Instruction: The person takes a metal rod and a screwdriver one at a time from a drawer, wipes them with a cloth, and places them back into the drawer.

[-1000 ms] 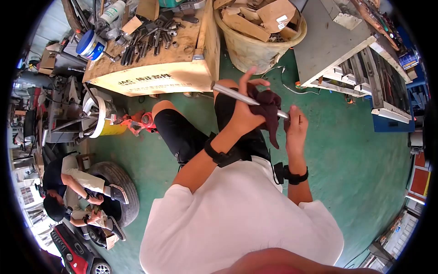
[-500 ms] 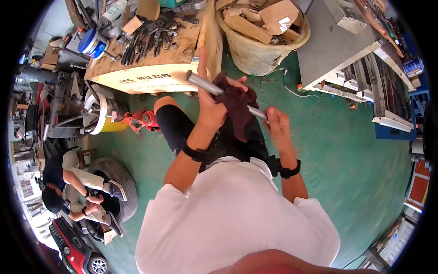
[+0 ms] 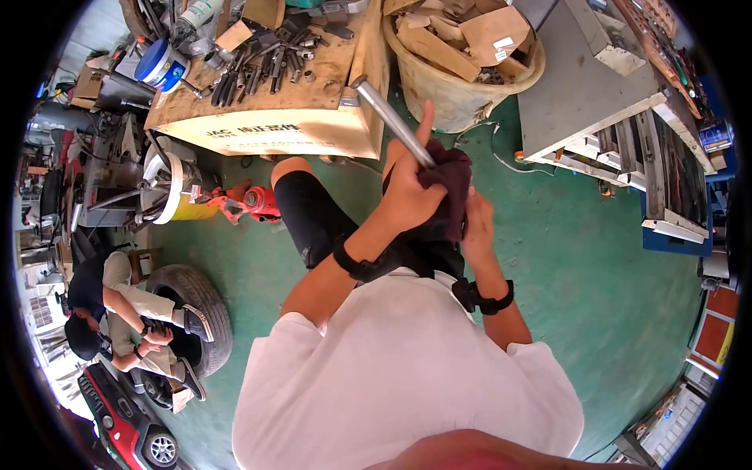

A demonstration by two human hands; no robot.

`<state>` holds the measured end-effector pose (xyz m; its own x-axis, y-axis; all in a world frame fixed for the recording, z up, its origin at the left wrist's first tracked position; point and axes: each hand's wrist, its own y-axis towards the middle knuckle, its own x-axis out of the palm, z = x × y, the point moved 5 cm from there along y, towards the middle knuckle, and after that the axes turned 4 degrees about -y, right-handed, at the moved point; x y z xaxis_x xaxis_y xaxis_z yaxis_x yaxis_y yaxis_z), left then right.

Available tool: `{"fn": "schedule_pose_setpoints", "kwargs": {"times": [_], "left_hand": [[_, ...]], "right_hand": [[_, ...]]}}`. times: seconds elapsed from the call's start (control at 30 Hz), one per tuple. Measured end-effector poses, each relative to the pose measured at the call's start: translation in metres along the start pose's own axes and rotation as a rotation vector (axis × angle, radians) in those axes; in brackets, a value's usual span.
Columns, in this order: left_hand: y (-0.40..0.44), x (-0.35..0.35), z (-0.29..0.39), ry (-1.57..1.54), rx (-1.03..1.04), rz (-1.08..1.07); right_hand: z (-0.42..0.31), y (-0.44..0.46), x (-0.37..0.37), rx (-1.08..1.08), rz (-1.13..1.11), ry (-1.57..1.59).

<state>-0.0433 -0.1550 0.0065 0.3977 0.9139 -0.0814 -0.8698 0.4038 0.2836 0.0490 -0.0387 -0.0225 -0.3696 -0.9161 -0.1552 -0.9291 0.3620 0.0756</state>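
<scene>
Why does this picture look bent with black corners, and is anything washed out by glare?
In the head view, straight edges bow toward the rim, probably from a very wide lens; in the head view, glare whitens patches at the lower left, and the lower print on the wooden crate looks faint; in the head view, the metal rod in the left hand shines.

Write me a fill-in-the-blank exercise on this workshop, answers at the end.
1. The left hand holds a metal rod partly wrapped in a maroon ____.
2. Large Latin letters on the wooden crate read ____.
3. Near the co-worker lies a rubber ____.
4. The floor is coloured ____.

Missing words: cloth; JAC; tyre; green.
</scene>
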Motion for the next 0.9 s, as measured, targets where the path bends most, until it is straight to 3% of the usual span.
{"fn": "schedule_pose_setpoints", "kwargs": {"times": [0.1, 0.23, 0.3, 0.4, 0.43, 0.53, 0.57, 0.67, 0.73, 0.8, 0.83, 0.9], "left_hand": [[0.004, -0.004, 0.027, -0.005, 0.173, -0.002], [0.001, 0.010, 0.036, -0.006, 0.030, -0.295], [-0.003, 0.020, 0.024, -0.124, -0.121, -0.461], [-0.006, 0.021, 0.033, -0.267, -0.007, -0.361], [-0.009, 0.020, 0.033, -0.269, -0.004, -0.355], [-0.014, 0.021, 0.033, -0.156, -0.051, -0.461], [-0.016, 0.026, 0.031, -0.126, -0.120, -0.565], [-0.024, 0.033, 0.027, 0.074, 0.018, -0.662], [-0.021, 0.028, 0.031, -0.229, -0.058, -0.424], [-0.013, 0.021, 0.046, -0.148, 0.037, -0.315], [-0.011, 0.015, 0.054, -0.073, 0.124, -0.205], [-0.011, 0.014, 0.040, -0.117, 0.088, -0.190]], "right_hand": [[-0.006, 0.025, -0.034, -0.078, 0.052, 0.000], [-0.078, 0.053, -0.066, -0.248, 0.100, -0.075], [-0.100, 0.052, -0.047, -0.375, -0.141, -0.177], [-0.105, 0.046, -0.027, -0.394, -0.327, -0.409], [-0.104, 0.045, -0.023, -0.402, -0.296, -0.399], [-0.112, 0.048, -0.013, -0.481, -0.299, -0.474], [-0.118, 0.046, -0.011, -0.385, -0.285, -0.399], [-0.110, 0.044, -0.012, -0.337, -0.289, -0.427], [-0.102, 0.043, -0.015, -0.394, -0.233, -0.381], [-0.105, 0.043, -0.022, -0.463, -0.173, -0.342], [-0.112, 0.041, -0.032, -0.510, -0.042, -0.423], [-0.120, 0.037, -0.051, -0.582, 0.209, -0.464]]}}
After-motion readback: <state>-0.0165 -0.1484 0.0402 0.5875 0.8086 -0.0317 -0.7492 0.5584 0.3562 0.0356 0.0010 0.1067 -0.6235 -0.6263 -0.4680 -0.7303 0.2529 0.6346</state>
